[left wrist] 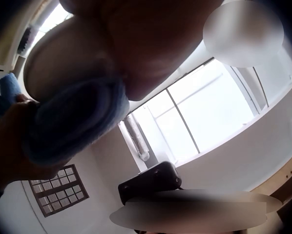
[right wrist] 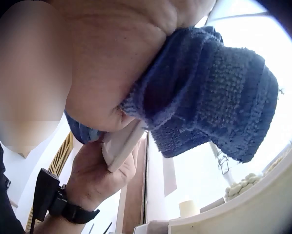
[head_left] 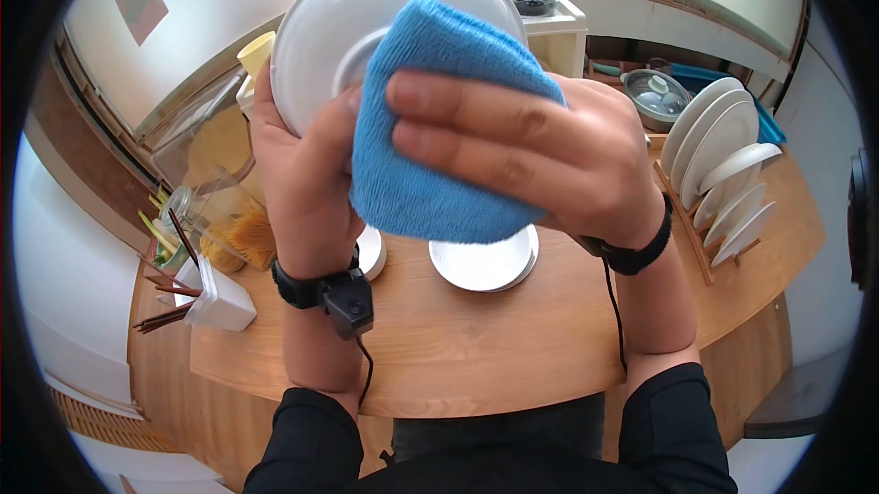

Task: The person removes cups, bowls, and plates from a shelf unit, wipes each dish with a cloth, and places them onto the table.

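Observation:
Raised in front of me is a white round plate (head_left: pixel 311 27), its underside with the foot ring turned toward the head camera. My left hand (head_left: pixel 302 164) grips its lower left edge, the thumb across the underside. With my right hand (head_left: pixel 577 151) I hold a folded blue cloth (head_left: pixel 439 210) against the plate, two fingers laid over it. The cloth covers the plate's lower right part and some of my left thumb. In the right wrist view the plate (right wrist: pixel 121 146) shows edge-on, with the cloth (right wrist: pixel 224 83) bunched beside it.
Below on the wooden table (head_left: pixel 412 357) lie a small stack of white plates (head_left: pixel 481 260) and another white dish (head_left: pixel 371 254). A rack at the right holds several upright plates (head_left: pixel 710 141), near a lidded pot (head_left: pixel 657 96). At left stands a white chopstick holder (head_left: pixel 224 302).

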### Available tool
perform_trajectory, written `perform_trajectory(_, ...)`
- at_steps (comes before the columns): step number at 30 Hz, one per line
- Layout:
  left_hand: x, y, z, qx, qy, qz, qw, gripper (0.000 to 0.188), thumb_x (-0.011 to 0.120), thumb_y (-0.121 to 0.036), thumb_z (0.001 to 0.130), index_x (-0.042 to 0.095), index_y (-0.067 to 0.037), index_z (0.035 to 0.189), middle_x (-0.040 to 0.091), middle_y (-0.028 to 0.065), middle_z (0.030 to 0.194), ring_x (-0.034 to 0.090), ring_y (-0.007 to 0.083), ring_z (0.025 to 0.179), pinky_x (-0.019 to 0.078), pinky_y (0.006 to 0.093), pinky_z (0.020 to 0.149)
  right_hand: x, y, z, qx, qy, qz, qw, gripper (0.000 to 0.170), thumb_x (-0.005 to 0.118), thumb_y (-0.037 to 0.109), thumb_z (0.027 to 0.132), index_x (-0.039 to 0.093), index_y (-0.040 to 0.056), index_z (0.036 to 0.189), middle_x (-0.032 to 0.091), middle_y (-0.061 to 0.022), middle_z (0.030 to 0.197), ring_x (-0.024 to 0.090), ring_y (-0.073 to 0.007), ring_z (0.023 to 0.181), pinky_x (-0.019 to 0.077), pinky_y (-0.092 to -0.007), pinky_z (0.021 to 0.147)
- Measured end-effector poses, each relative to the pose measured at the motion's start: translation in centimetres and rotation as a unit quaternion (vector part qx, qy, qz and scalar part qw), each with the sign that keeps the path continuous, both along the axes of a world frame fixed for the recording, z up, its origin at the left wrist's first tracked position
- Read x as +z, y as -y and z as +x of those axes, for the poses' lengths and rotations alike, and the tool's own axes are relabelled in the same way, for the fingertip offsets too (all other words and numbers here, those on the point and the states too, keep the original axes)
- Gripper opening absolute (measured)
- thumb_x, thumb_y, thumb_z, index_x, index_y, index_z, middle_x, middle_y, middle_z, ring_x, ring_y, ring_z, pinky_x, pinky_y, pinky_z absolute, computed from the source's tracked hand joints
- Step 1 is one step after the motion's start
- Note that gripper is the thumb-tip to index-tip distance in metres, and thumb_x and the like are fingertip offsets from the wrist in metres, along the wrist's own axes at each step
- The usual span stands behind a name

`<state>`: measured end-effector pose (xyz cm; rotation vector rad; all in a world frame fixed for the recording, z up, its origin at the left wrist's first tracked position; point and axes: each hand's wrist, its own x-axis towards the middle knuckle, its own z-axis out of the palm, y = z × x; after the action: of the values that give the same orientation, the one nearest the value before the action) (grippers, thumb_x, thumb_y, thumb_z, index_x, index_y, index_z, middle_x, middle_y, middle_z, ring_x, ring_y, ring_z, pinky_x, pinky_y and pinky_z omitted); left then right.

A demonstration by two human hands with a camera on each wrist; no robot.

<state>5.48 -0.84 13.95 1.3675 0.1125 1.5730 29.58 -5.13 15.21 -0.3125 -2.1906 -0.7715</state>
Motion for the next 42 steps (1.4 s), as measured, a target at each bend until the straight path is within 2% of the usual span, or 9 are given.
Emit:
perform_trajectory(6, -0.1, 0.0, 2.1, 0.163, -0.050, 0.052, 0.984, 0.049, 0.074, -0.010, 0.100, 0.054, 0.003, 0.143, 0.069, 0.0159, 0.130, 0.070, 0.0213, 0.118, 0.0570, 0.0360, 0.104, -2.6, -1.5, -0.6, -0.018, -0.360, -0.239, 0.901, 0.047, 0.071, 0.007, 0.085, 0.069, -0.0001, 0.132, 0.076, -0.0115, 0.103, 0.075, -0.0173, 0.090, 0.0613, -0.0306, 0.080)
perform_trajectory(8, -0.4, -0.1, 2.5, 0.153, -0.055, 0.060, 0.985, 0.048, 0.075, -0.013, 0.101, 0.055, 0.001, 0.142, 0.069, 0.0130, 0.130, 0.069, 0.0200, 0.116, 0.0541, 0.0350, 0.106, -2.5, -1.5, -0.2, 0.179, -0.487, -0.578, 0.630, 0.043, 0.075, 0.016, 0.091, 0.068, -0.0020, 0.129, 0.073, -0.0085, 0.101, 0.071, -0.0124, 0.084, 0.0591, -0.0278, 0.072)
perform_trajectory(9, -0.6, -0.1, 2.8, 0.124, -0.013, 0.055, 0.991, 0.048, 0.076, -0.015, 0.102, 0.055, 0.001, 0.143, 0.069, 0.0119, 0.130, 0.069, 0.0197, 0.117, 0.0538, 0.0345, 0.106, -2.7, -1.5, -0.9, 0.209, -0.502, -0.571, 0.615, 0.041, 0.080, 0.028, 0.094, 0.068, -0.0015, 0.119, 0.068, -0.0047, 0.093, 0.066, -0.0111, 0.077, 0.0571, -0.0266, 0.068)
perform_trajectory(14, -1.4, 0.0, 5.1, 0.035, 0.144, 0.007, 0.989, 0.064, 0.090, -0.015, 0.091, 0.054, 0.000, 0.141, 0.069, 0.0113, 0.130, 0.069, 0.0186, 0.115, 0.0562, 0.0341, 0.102, -3.1, -1.8, -1.7, 0.219, -0.485, -0.570, 0.626, 0.054, 0.087, 0.045, 0.093, 0.070, 0.0000, 0.119, 0.070, -0.0041, 0.095, 0.066, -0.0093, 0.077, 0.0554, -0.0251, 0.067)
perform_trajectory(24, 0.3, -1.0, 1.5, 0.173, -0.241, 0.211, 0.931, 0.078, 0.091, 0.001, 0.078, 0.055, 0.002, 0.147, 0.074, 0.0107, 0.124, 0.070, 0.0178, 0.119, 0.0567, 0.0343, 0.103, 0.1, 0.2, 4.5, 0.076, -0.250, -0.491, 0.831, 0.058, 0.097, 0.017, 0.077, 0.072, -0.0038, 0.124, 0.077, -0.0060, 0.102, 0.070, -0.0111, 0.092, 0.0575, -0.0273, 0.086)
perform_trajectory(26, 0.2, -1.1, 1.2, 0.141, -0.417, 0.223, 0.870, 0.070, 0.094, -0.011, 0.075, 0.061, -0.005, 0.136, 0.077, 0.0067, 0.108, 0.074, 0.0168, 0.100, 0.0587, 0.0323, 0.091, 0.3, 0.2, 5.0, 0.051, -0.223, -0.532, 0.815, 0.065, 0.100, 0.018, 0.072, 0.072, -0.0040, 0.126, 0.078, -0.0068, 0.108, 0.070, -0.0124, 0.097, 0.0573, -0.0290, 0.090)
perform_trajectory(30, 0.1, 0.2, 2.0, 0.083, -0.350, 0.126, 0.924, 0.053, 0.097, -0.018, 0.073, 0.070, -0.003, 0.116, 0.077, 0.0067, 0.097, 0.074, 0.0136, 0.093, 0.0585, 0.0320, 0.084, 0.4, 0.4, 5.0, 0.014, -0.195, -0.560, 0.805, 0.063, 0.101, 0.021, 0.072, 0.073, -0.0036, 0.124, 0.077, -0.0064, 0.109, 0.069, -0.0136, 0.096, 0.0569, -0.0290, 0.089)
perform_trajectory(37, 0.5, 0.0, 1.6, 0.141, -0.422, 0.133, 0.886, 0.065, 0.093, -0.019, 0.074, 0.070, 0.002, 0.131, 0.079, 0.0113, 0.112, 0.075, 0.0182, 0.100, 0.0603, 0.0337, 0.089, -0.5, -0.7, 3.7, -0.014, -0.237, -0.398, 0.886, 0.064, 0.097, 0.027, 0.079, 0.073, -0.0009, 0.131, 0.076, -0.0061, 0.105, 0.068, -0.0130, 0.095, 0.0564, -0.0306, 0.088)
perform_trajectory(42, 0.6, -0.3, 1.8, 0.192, -0.326, 0.083, 0.922, 0.062, 0.092, -0.021, 0.076, 0.071, 0.004, 0.129, 0.079, 0.0136, 0.114, 0.077, 0.0205, 0.100, 0.0618, 0.0346, 0.089, 0.5, 1.1, 3.0, -0.129, -0.388, -0.351, 0.843, 0.052, 0.086, 0.014, 0.084, 0.075, 0.0042, 0.134, 0.080, -0.0132, 0.113, 0.075, -0.0189, 0.094, 0.0599, -0.0344, 0.087)
